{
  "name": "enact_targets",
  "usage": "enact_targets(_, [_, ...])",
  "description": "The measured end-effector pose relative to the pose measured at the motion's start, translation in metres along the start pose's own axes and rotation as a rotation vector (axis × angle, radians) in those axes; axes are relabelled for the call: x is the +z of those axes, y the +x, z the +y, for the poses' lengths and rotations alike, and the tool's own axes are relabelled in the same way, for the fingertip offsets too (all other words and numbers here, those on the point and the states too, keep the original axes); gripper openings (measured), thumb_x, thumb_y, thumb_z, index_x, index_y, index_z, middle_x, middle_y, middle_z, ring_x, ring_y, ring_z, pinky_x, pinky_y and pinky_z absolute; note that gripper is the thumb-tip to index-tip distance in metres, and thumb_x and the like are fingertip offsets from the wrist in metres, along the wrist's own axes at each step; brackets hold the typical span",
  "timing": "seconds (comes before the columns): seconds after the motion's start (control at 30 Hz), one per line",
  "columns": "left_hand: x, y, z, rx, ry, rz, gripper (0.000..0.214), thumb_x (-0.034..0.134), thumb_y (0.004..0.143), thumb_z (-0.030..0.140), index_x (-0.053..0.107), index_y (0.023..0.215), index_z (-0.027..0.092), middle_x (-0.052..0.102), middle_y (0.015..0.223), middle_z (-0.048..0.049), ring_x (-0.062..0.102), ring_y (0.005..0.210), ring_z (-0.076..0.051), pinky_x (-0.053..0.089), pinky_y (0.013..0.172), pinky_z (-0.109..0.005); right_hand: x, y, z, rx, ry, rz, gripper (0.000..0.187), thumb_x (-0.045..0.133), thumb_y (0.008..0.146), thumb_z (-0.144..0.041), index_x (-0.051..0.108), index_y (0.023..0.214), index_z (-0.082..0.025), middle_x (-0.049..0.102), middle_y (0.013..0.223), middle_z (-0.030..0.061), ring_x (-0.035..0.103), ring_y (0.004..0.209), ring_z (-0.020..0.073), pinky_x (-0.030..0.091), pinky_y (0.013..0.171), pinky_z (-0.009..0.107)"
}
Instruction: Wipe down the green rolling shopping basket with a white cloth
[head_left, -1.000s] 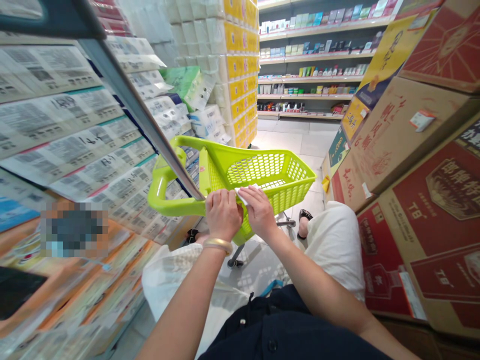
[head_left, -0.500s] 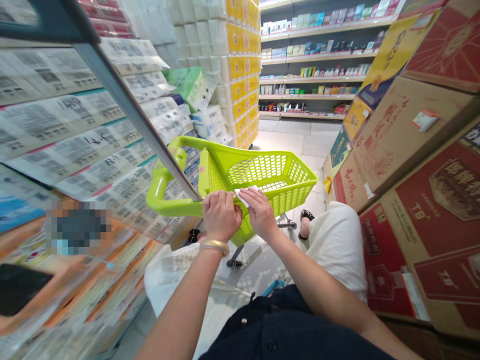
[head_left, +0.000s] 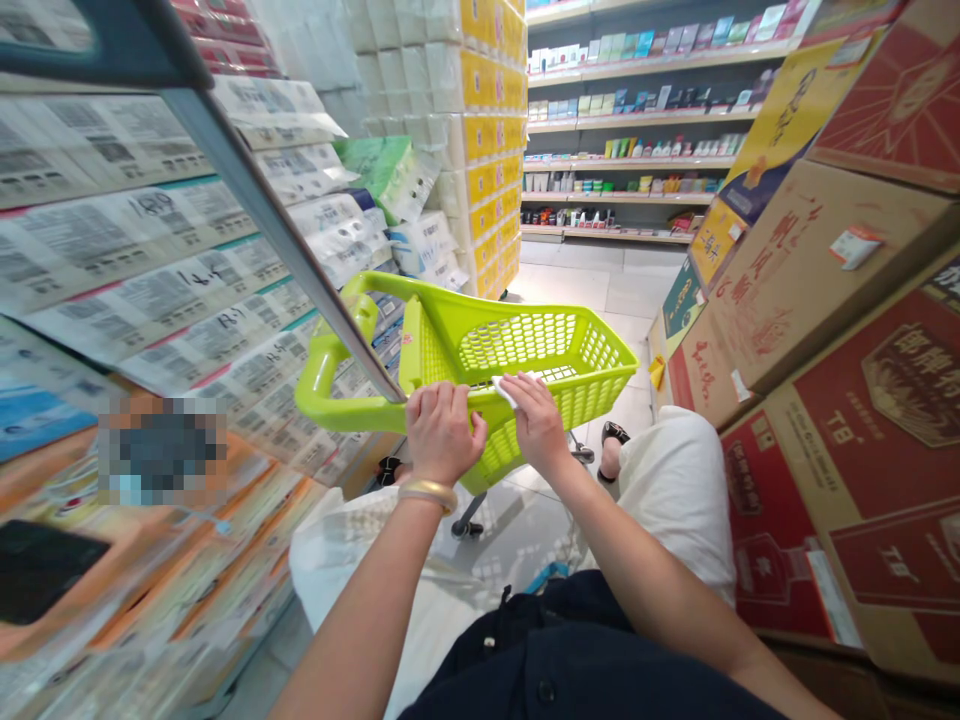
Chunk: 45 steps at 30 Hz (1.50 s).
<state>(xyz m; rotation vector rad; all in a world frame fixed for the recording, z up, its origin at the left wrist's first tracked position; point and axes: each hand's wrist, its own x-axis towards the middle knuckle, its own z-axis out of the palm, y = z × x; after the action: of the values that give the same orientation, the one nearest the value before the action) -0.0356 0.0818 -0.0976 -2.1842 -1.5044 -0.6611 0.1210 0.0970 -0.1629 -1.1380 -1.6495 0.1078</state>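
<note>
A lime-green plastic shopping cart [head_left: 555, 395] stands in front of me, its handle [head_left: 322, 380] to the left and its long perforated basket pointing right. My left hand [head_left: 444, 432] is wrapped over the near rim of the basket, a gold bangle [head_left: 427, 492] on its wrist. To the right of it, my right hand [head_left: 536, 420] presses a folded white cloth or tissue [head_left: 506, 390] onto the same rim. Most of the cloth is hidden under the fingers. The inside of the basket shows only its green walls and floor.
A metal pole [head_left: 277, 230] slants across the left side, ending near the cart's rim. Stacked tissue packs [head_left: 165, 270] fill the left. Cardboard cartons [head_left: 795, 280] line the right. Shelves of small goods [head_left: 637, 125] stand behind. A black phone [head_left: 45, 572] lies at lower left.
My right hand has slid a little to the right along the rim with the white cloth. My left hand keeps its grip on the rim.
</note>
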Motion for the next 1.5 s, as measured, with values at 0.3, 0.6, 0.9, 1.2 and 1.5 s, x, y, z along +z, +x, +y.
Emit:
enact_targets(0.3, [0.000,0.003,0.000,-0.025,-0.014,0.022,0.018,0.054,0.082,0.026,0.063,0.096,0.019,0.066,0.092,-0.0120,0.055,0.102,-0.032,0.036,0.096,-0.047,0.018,0.008,-0.026,-0.054,0.055,-0.073,0.043,0.042,0.093,-0.013,0.065,0.127,-0.022,0.067,0.131,0.0072,0.056,0.130,0.0205,0.032,0.120,0.046])
enact_targets(0.6, [0.006,0.000,-0.009,-0.058,0.006,0.082,0.018,0.054,0.082,0.027,0.063,0.094,0.018,0.067,0.092,-0.0120,0.054,0.099,-0.032,0.035,0.096,-0.049,-0.002,-0.003,0.009,0.140,-0.050,0.057,0.045,0.040,0.090,-0.009,0.068,0.122,-0.023,0.071,0.124,0.0072,0.055,0.130,0.0233,0.029,0.120,0.053])
enact_targets(0.9, [0.004,-0.003,-0.012,-0.013,0.036,0.111,0.015,0.056,0.080,0.026,0.062,0.092,0.019,0.066,0.089,-0.0096,0.055,0.097,-0.030,0.035,0.095,-0.046,0.006,-0.007,-0.006,-0.046,-0.015,-0.020,0.046,0.038,0.093,-0.010,0.063,0.130,-0.024,0.067,0.132,0.0061,0.054,0.133,0.0192,0.033,0.120,0.046])
enact_targets(1.2, [0.003,-0.003,-0.007,-0.027,0.033,0.114,0.015,0.057,0.080,0.027,0.062,0.092,0.019,0.066,0.088,-0.0098,0.055,0.097,-0.031,0.034,0.094,-0.046,0.007,-0.009,-0.007,0.028,-0.028,0.024,0.047,0.038,0.092,-0.010,0.065,0.127,-0.024,0.068,0.130,0.0055,0.053,0.134,0.0209,0.031,0.121,0.050])
enact_targets(1.5, [0.005,-0.007,-0.013,-0.023,0.031,0.137,0.014,0.057,0.081,0.027,0.062,0.092,0.019,0.066,0.088,-0.0093,0.055,0.096,-0.030,0.034,0.094,-0.046,-0.011,-0.013,0.018,0.034,-0.076,0.058,0.044,0.038,0.092,-0.011,0.067,0.123,-0.023,0.071,0.125,0.0071,0.057,0.130,0.0222,0.032,0.119,0.051])
